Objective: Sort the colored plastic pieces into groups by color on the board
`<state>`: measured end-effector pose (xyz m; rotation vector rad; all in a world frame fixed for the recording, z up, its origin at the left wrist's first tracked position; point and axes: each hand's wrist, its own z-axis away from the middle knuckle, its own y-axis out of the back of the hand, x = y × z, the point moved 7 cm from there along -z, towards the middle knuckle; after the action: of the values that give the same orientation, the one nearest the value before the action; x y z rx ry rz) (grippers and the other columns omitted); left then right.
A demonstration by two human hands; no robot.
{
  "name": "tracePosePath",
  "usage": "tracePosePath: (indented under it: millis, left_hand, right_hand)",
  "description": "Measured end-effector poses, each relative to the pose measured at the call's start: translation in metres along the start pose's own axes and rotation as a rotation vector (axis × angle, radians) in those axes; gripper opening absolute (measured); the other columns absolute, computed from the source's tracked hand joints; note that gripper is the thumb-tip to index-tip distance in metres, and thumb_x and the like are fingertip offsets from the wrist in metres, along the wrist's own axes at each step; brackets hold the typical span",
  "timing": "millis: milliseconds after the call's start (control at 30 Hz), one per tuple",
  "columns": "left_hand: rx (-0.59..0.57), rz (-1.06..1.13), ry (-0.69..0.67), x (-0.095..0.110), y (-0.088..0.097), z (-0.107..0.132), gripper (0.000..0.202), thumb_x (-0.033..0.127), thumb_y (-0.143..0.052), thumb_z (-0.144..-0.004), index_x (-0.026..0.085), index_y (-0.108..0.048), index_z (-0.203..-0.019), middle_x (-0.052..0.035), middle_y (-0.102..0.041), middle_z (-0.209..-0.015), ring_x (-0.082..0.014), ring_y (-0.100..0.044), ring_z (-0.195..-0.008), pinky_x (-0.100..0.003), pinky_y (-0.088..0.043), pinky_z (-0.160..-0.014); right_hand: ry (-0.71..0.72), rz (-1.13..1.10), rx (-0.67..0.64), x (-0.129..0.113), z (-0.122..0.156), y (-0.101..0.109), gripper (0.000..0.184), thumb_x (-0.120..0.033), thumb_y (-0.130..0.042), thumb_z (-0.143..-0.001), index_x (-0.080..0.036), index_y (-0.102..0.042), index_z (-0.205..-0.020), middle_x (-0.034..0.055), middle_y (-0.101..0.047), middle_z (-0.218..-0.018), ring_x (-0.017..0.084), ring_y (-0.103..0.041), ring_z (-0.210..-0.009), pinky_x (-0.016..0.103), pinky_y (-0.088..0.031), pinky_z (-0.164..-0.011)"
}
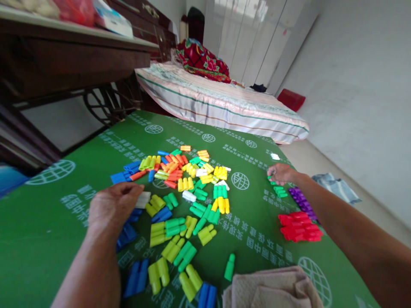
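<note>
My left hand point(111, 203) is at the left side of a loose pile of coloured plastic building blocks, its fingers closed on a white block point(143, 199). Olive-green blocks point(155, 205) and blue blocks point(126, 235) lie close to it. At the right, my right hand point(281, 174) reaches out with its fingers together on a green block point(271, 181), partly hidden by the fingers. Just below that hand sits a short row of green blocks point(280, 191). Nearer me are a purple row point(301, 202) and a joined red group point(300, 226).
A folded beige cloth point(272, 288) lies at the near edge of the green board point(244, 141). A lone green block point(229, 267) stands out beside it. White blocks point(275, 156) lie beyond my right hand. A bed point(221, 102) and a dark wooden table point(73, 55) stand behind.
</note>
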<state>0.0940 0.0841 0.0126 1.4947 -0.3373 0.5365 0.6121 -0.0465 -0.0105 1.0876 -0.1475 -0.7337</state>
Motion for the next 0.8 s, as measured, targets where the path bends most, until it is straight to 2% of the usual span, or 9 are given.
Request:
tracePosePath:
  millis: [400, 633, 800]
  left_hand:
    - [0.019, -0.011, -0.024, -0.001, -0.001, -0.002, 0.040, 0.051, -0.046, -0.067, 0.023, -0.069, -0.084, -0.0014, -0.062, -0.068, -0.0191, -0.053, -0.061, -0.027, -0.037, -0.055]
    - [0.001, 0.007, 0.016, 0.000, -0.002, 0.001, 0.042, 0.050, -0.045, -0.067, 0.023, -0.069, -0.089, -0.0018, -0.062, -0.071, -0.0199, -0.054, -0.064, -0.028, -0.038, -0.057]
    - [0.028, 0.023, -0.004, 0.000, 0.001, 0.002, 0.039, 0.050, -0.046, -0.066, 0.024, -0.069, -0.085, -0.0010, -0.061, -0.068, -0.0197, -0.053, -0.064, -0.028, -0.037, -0.058]
  right_hand:
    - [-0.012, 0.022, 0.011, -0.003, 0.014, 0.002, 0.016, -0.015, -0.059, -0.078, -0.011, -0.061, -0.094, 0.0064, -0.064, -0.061, 0.018, -0.061, -0.052, 0.029, -0.049, -0.052]
    - [-0.005, 0.010, 0.007, -0.004, 0.017, 0.001, 0.014, -0.014, -0.058, -0.079, -0.010, -0.060, -0.093, 0.0057, -0.062, -0.058, 0.016, -0.057, -0.048, 0.027, -0.046, -0.048]
    - [0.043, 0.002, 0.058, -0.014, 0.021, 0.008, 0.018, -0.022, -0.057, -0.082, -0.009, -0.060, -0.095, 0.0040, -0.059, -0.056, 0.016, -0.055, -0.045, 0.027, -0.044, -0.046]
